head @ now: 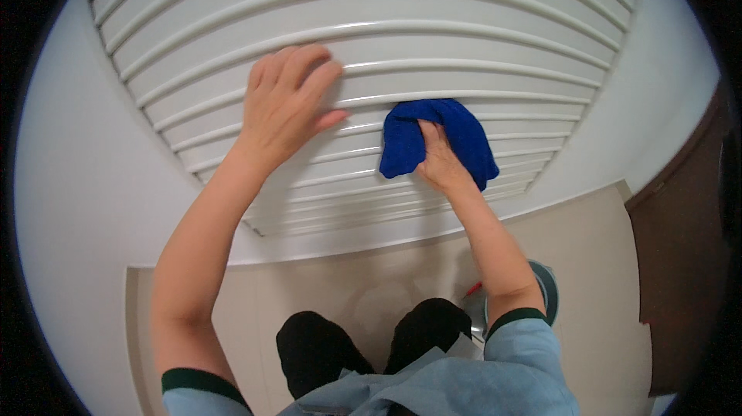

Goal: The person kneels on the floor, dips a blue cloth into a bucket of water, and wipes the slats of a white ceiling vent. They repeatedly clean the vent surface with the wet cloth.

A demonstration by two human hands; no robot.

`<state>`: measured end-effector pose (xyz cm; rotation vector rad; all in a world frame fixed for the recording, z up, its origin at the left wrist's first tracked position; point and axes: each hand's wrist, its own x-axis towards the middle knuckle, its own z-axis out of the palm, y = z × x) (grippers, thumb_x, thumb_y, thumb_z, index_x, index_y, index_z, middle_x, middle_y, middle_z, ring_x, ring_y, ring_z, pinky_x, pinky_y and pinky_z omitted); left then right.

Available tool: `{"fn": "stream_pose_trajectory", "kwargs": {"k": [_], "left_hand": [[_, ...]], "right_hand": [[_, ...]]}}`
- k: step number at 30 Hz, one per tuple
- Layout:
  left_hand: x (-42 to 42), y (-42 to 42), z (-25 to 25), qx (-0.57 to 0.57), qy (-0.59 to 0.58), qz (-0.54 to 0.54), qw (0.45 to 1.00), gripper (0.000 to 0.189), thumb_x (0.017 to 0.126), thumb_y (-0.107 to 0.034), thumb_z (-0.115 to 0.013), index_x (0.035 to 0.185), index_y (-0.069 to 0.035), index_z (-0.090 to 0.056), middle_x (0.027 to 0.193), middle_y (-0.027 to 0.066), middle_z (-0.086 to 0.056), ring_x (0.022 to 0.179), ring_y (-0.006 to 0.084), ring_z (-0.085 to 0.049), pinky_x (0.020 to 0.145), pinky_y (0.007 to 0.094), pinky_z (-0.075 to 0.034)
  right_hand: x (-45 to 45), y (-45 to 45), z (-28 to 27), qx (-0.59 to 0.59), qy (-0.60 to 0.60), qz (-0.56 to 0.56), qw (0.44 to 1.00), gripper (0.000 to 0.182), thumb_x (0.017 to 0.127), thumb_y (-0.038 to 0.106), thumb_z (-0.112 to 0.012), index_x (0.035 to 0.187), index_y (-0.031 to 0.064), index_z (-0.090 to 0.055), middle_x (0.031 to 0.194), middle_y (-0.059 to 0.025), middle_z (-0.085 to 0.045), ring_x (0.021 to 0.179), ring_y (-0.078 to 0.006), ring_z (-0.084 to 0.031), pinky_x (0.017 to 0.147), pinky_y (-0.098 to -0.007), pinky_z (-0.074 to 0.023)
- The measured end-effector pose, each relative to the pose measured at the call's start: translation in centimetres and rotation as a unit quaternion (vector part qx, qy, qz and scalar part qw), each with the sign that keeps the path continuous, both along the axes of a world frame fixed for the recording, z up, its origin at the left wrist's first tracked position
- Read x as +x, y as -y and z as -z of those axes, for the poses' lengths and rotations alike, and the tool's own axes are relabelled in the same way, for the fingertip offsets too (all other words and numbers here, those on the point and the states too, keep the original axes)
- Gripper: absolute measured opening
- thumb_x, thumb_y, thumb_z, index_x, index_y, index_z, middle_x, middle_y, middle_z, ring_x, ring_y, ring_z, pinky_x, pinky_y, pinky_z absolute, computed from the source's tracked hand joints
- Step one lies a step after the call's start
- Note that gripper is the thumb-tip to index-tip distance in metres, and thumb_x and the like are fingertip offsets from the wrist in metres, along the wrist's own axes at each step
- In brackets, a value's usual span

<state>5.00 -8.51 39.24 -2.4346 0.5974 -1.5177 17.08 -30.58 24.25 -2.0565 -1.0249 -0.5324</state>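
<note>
A white louvered panel (464, 4) with horizontal slats stands in front of me, set into a white wall. My right hand (440, 158) holds a blue cloth (472, 138) against the slats, right of the middle; the cloth drapes around its fingers, which it partly hides. Higher up and to the left, my left hand (287, 91) rests on or just over the slats, its fingers spread and slightly bent, with nothing held in it.
Below my right forearm a grey-green bucket (550, 294) stands on the beige tiled floor (585, 254), partly hidden, with a red item (474, 288) beside it. A dark brown door (678, 254) is at the right. White wall (64, 172) flanks the panel.
</note>
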Motion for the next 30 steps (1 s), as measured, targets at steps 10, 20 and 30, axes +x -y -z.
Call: {"fn": "stream_pose_trajectory", "kwargs": {"k": [10, 20, 30], "left_hand": [[-0.1, -1.8, 0.8, 0.066, 0.030, 0.058, 0.996, 0.037, 0.057, -0.017, -0.078, 0.089, -0.016, -0.059, 0.104, -0.0012, -0.057, 0.097, 0.0211, -0.051, 0.081, 0.0352, -0.037], [-1.1, 0.5, -0.4, 0.063, 0.006, 0.075, 0.995, 0.036, 0.057, -0.013, -0.077, 0.089, -0.013, -0.060, 0.096, 0.0005, -0.059, 0.090, 0.0218, -0.053, 0.077, 0.0352, -0.039], [-0.3, 0.6, 0.0, 0.044, -0.010, 0.120, 0.992, 0.033, 0.059, -0.011, -0.076, 0.088, -0.010, -0.059, 0.094, 0.0034, -0.059, 0.089, 0.0238, -0.054, 0.077, 0.0360, -0.040]], "right_hand": [[0.2, 4.5, 0.4, 0.112, 0.016, 0.221, 0.969, 0.073, 0.075, 0.004, -0.050, 0.139, -0.0037, -0.015, 0.143, -0.0230, -0.022, 0.133, -0.0405, -0.019, 0.110, -0.0400, -0.0142], [6.4, 18.2, -8.6, 0.773, -0.184, -0.147, 0.589, 0.039, 0.093, 0.035, -0.042, 0.120, 0.0090, -0.053, 0.123, -0.0042, -0.054, 0.113, -0.0230, -0.048, 0.102, -0.0356, -0.0336], [9.3, 21.6, -10.5, 0.770, -0.347, -0.037, 0.534, 0.027, 0.088, 0.031, -0.049, 0.098, 0.0124, -0.065, 0.112, -0.0030, -0.060, 0.105, -0.0219, -0.053, 0.099, -0.0401, -0.0361]]}}
